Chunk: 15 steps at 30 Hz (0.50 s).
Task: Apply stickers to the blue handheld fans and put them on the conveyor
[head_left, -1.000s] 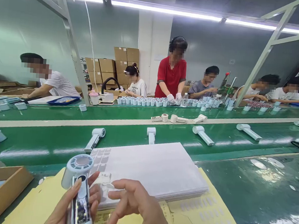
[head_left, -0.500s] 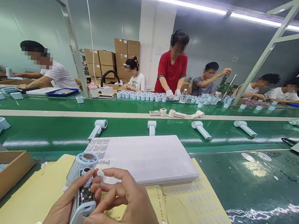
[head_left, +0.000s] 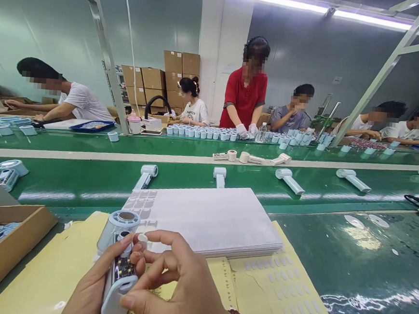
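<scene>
In my left hand (head_left: 93, 281) is a light-blue handheld fan (head_left: 117, 256), its round head up and its handle toward me. A circuit board (head_left: 124, 268) shows in the handle's open side. My right hand (head_left: 185, 285) is closed at the fan's right side. A small white sticker (head_left: 142, 239) is at its index fingertip, and its thumb is against the lower end of the handle. Just beyond lies a stack of white sheets (head_left: 208, 220) with grey die-cut labels at its left edge. Yellow backing sheets (head_left: 279, 278) bearing rows of small pale stickers lie beneath.
A cardboard box (head_left: 26, 229) of light-blue parts stands at the left. Across the green conveyor belt (head_left: 182, 174) lie several fans (head_left: 290, 181). Co-workers sit along the far side, and one in a red shirt (head_left: 245, 94) stands, wearing gloves, behind rows of blue cups (head_left: 200, 132).
My hands and the fan keep nearly the same pose, with a slight shift in the view. At the far right of centre, a co-worker's raised hand has come down from the green press.
</scene>
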{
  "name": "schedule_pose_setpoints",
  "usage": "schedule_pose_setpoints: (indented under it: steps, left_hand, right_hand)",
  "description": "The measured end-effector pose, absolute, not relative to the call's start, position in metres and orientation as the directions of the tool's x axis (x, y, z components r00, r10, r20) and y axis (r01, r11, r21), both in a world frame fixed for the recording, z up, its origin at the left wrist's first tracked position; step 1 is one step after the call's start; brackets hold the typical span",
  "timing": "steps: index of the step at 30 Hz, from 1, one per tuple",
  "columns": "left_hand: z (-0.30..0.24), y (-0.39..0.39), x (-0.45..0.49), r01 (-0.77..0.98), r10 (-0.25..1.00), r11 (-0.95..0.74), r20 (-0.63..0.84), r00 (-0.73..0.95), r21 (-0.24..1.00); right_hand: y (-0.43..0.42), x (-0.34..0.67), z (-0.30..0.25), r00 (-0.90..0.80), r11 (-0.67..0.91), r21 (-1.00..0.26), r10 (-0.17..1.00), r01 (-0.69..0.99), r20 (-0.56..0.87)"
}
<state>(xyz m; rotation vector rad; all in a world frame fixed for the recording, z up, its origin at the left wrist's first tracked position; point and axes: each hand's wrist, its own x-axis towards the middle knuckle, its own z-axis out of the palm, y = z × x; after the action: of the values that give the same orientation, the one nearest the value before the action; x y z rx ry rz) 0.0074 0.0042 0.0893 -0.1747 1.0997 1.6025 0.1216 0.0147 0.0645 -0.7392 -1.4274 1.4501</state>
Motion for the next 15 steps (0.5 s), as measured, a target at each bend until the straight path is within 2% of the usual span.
schedule_pose_setpoints:
  steps: [3, 7, 9, 13, 15]
  left_hand:
    - [0.087, 0.004, 0.007, -0.874, 0.682, 0.017, -0.645, -0.345, 0.486]
    - [0.089, 0.003, 0.009, -0.882, 0.692, 0.027, -0.645, -0.323, 0.471]
    - [0.092, 0.002, 0.011, -0.9, 0.677, 0.031, -0.672, -0.301, 0.435]
    - [0.095, -0.001, 0.013, -0.936, 0.64, 0.044, -0.729, -0.242, 0.35]
    - [0.095, -0.002, 0.012, -0.957, 0.636, 0.073, -0.752, -0.173, 0.282]
  right_hand:
    - [0.014, 0.121, 0.066, -0.368, 0.117, -0.973, 0.911, -0.201, 0.185]
    - [0.01, 0.117, 0.062, -0.322, 0.159, -0.973, 0.924, -0.169, 0.207]
    - [0.008, 0.115, 0.057, -0.297, 0.23, -0.968, 0.922, -0.096, 0.248]
    - [0.009, 0.116, 0.055, -0.406, 0.448, -0.886, 0.836, 0.115, 0.37]
    - [0.011, 0.122, 0.062, -0.411, 0.422, -0.895, 0.848, 0.143, 0.334]
